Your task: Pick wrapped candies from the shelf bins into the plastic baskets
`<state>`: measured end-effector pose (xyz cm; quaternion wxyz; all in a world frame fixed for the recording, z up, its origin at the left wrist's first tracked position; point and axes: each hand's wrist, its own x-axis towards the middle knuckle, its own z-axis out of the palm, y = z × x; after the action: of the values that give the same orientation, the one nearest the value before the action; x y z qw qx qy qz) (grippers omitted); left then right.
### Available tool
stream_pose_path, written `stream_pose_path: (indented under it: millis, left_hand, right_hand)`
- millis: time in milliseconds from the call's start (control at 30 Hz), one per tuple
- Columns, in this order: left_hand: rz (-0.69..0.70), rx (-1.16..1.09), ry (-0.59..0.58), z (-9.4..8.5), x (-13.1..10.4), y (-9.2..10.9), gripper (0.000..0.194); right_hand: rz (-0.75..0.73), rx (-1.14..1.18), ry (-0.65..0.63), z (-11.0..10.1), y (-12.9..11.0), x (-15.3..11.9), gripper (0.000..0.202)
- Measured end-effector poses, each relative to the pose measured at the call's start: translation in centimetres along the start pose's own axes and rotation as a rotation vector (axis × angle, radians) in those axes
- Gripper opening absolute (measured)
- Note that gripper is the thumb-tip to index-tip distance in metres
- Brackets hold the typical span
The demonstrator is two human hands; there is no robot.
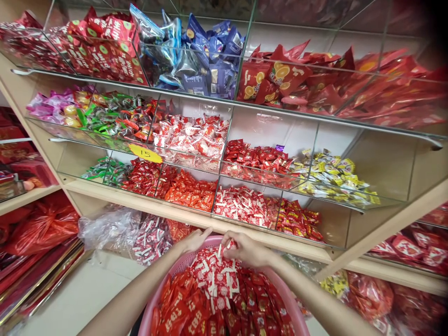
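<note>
A pink plastic basket (154, 305) stands low in front of me, full of wrapped sweets. Orange-red packets (187, 305) fill its left side and darker red packets (261, 298) its right. A heap of red-and-white wrapped candies (217, 275) lies on top toward the far side. My right hand (243, 249) is over the basket's far rim, its fingers curled around a red-and-white candy. At the far left rim is my left hand (194, 240), fingers stretched out near the shelf's front edge; whether it touches the rim I cannot tell.
Clear-walled shelf bins rise ahead. Red-and-white candies (241, 205) lie in the lowest row, beside orange-red packets (191, 191). A yellow tag (145, 153) reads 15. The wooden shelf edge (168, 207) runs just beyond my hands. Plastic bags (110, 228) lie beneath it.
</note>
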<state>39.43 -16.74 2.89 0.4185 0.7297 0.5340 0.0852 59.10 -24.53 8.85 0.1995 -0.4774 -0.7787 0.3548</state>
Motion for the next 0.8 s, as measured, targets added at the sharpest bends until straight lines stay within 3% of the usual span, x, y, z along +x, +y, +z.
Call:
stream_pose_path:
  millis: [133, 300, 600, 800]
  left_hand:
    - [-0.015, -0.005, 0.016, 0.1, 0.0, 0.0, 0.094]
    - [-0.029, -0.007, 0.018, 0.1, 0.0, -0.3, 0.095]
    - [0.056, -0.053, -0.023, 0.0, 0.1, -0.2, 0.091]
    - [0.016, -0.018, 0.000, 0.0, -0.1, 0.0, 0.090]
  right_hand:
    - [0.074, -0.044, -0.030, 2.6, 0.8, -0.5, 0.020]
    - [0.119, -0.152, -0.035, 3.5, 0.5, -0.9, 0.020]
    - [0.132, -0.264, 0.138, 1.7, 0.3, -0.3, 0.025]
    - [0.150, -0.333, 0.069, 1.6, 0.7, 0.3, 0.025]
